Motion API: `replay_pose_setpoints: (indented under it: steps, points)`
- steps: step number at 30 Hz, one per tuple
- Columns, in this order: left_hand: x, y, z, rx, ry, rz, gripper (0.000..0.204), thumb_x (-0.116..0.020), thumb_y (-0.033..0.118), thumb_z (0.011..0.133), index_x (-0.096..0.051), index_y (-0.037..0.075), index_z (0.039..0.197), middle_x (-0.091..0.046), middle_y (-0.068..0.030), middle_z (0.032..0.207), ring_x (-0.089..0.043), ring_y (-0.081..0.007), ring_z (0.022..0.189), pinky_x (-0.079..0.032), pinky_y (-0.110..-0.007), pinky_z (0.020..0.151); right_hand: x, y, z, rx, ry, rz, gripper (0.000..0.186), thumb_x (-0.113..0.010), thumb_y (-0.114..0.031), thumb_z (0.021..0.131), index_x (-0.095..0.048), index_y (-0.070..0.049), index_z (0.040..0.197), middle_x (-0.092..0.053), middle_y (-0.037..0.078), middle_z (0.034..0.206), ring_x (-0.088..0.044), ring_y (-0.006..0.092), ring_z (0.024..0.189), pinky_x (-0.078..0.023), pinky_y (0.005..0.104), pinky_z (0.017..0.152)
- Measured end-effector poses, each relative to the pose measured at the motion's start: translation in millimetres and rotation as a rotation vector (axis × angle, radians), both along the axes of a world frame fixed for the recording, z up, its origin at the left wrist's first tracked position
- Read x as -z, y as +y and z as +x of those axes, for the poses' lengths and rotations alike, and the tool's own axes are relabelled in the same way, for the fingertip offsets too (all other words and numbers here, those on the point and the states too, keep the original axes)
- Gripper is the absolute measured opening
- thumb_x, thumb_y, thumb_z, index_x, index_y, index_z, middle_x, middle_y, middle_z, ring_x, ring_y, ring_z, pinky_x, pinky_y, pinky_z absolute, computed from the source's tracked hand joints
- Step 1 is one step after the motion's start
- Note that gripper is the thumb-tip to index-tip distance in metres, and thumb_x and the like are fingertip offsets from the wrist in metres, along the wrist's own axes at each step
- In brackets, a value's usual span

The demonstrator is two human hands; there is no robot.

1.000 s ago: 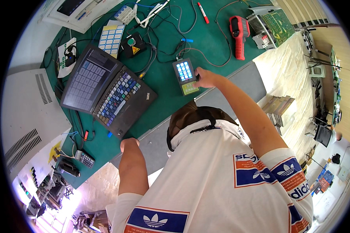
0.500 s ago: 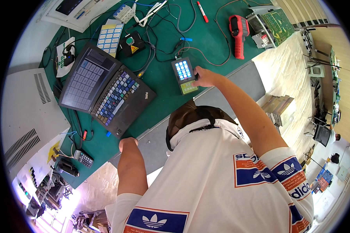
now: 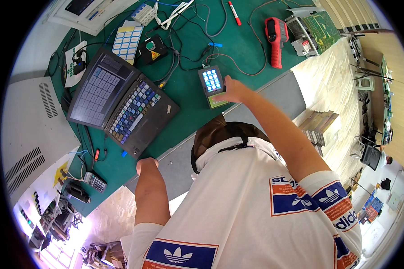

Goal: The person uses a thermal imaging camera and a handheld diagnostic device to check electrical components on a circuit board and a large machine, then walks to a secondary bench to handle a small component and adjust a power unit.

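Note:
A dark handheld device (image 3: 212, 80) with a lit screen of icons and a green keypad strip lies on the green table. My right hand (image 3: 234, 88) grips its right side, and the thumb reaches across the keypad, covering part of it. At the table's front edge my left hand (image 3: 147, 165) rests close to the near corner of an open black laptop (image 3: 150, 130); its fingers are hidden from sight. A grid of boxes fills the laptop screen. Thin cables leave the top of the handheld device.
A red and black pistol-shaped instrument (image 3: 276, 42), a red marker (image 3: 234, 13) and an opened unit with a green circuit board (image 3: 321, 29) lie to the right. Left are a black box with a green button (image 3: 151, 48), a label sheet (image 3: 127, 41), a calculator (image 3: 95, 182) and tangled cables.
My right thumb has moved left over the device's keypad, hiding more of it. The left hand stays at the table edge.

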State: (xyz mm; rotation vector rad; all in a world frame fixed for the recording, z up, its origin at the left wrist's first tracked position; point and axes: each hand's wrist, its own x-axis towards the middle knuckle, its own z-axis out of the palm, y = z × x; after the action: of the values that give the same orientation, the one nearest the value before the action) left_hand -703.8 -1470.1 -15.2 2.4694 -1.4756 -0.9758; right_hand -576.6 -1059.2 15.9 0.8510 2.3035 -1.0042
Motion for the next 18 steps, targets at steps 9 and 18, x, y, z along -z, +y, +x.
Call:
replay_pose_setpoints:
  steps: [9,18]
  points:
    - [10.2,-6.9,-0.3,0.045,-0.080,0.008,0.038,-0.038,0.027,0.095,-0.057,0.015,0.126,-0.057,-0.0009,0.132,-0.054,-0.0155,0.118,-0.044,-0.033,0.099,3.6,-14.1,-4.8,0.036,-0.072,0.125,0.100,-0.078,-0.065,0.057,-0.043,0.002,0.121,-0.057,0.025,0.119,-0.057,0.0398,0.112,-0.046,0.0487,0.093]
    - [6.4,-5.8,-2.7,0.075,-0.090,0.067,0.038,-0.038,0.028,0.095,-0.057,0.016,0.125,-0.057,0.0008,0.132,-0.052,-0.0148,0.121,-0.041,-0.033,0.101,5.2,-10.5,1.6,0.113,0.013,0.100,0.101,-0.080,-0.065,0.053,-0.045,0.001,0.120,-0.059,0.024,0.116,-0.059,0.0389,0.111,-0.046,0.0491,0.092]
